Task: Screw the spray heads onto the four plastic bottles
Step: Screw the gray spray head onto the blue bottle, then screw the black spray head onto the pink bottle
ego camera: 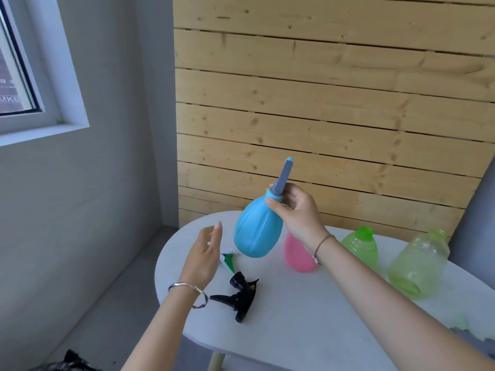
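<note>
Lower left of centre, our left hand [204,253] hovers with fingers released – touching nothing. Below it a black spray head [238,295] lies on the white table [308,325]. At centre, our right hand [296,210] grips the blue bottle [257,228] by its neck – raised, tilted, its spray head [284,175] on.

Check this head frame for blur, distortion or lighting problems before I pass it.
Head view: wide-angle bending curves the wooden slats and table edge; left hand fingertips are motion-blurred; right hand and blue bottle are sharp; soft daylight, faint shadows; lower right corner is smeared.
</note>
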`<action>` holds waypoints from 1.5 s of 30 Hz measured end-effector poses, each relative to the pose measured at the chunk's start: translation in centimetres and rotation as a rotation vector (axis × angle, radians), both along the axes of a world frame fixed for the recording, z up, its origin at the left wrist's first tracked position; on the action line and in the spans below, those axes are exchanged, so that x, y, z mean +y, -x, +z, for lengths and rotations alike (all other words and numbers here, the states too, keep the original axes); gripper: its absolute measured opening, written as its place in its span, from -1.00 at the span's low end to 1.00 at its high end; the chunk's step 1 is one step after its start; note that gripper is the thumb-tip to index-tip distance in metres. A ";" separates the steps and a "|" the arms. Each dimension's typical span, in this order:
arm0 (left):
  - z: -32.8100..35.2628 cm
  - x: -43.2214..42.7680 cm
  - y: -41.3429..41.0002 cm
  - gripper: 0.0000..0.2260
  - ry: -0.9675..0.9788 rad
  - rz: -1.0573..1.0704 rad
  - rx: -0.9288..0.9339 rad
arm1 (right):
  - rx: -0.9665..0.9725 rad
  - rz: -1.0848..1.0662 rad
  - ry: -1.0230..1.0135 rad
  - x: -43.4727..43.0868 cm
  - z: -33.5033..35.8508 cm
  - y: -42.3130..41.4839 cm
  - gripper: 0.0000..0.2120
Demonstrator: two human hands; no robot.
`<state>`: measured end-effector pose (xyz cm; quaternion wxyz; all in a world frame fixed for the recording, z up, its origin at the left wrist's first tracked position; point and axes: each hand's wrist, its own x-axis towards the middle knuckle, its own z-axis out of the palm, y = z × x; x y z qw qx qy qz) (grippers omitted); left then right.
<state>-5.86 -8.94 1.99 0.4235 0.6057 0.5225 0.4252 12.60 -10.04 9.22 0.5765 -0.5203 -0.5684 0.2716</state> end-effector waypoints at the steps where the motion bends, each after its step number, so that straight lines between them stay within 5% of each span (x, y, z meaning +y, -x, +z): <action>1: -0.2 0.3 0.5 -0.50 0.001 0.002 0.059 | -0.019 -0.012 0.024 0.6 -0.5 0.0 -0.74; 7: -1.4 0.9 1.9 -0.70 -0.030 -0.030 0.409 | -0.126 -0.051 0.132 3.4 -3.7 0.1 -0.74; 13: -1.8 0.8 2.2 -0.70 -0.079 -0.020 0.514 | -0.158 -0.053 0.160 4.7 -5.4 0.0 -0.77; 24: -1.8 0.7 1.3 -0.74 -0.107 -0.012 0.498 | -0.145 0.061 0.203 5.1 -5.4 -0.4 -0.74; 36: -1.8 0.6 0.3 -0.73 -0.121 -0.021 0.483 | -0.115 -0.054 0.138 5.1 -6.0 0.9 -0.67; 45: -2.0 0.3 -0.5 -0.75 -0.146 -0.013 0.468 | -0.318 -0.180 -0.005 2.0 -4.7 -2.1 -0.52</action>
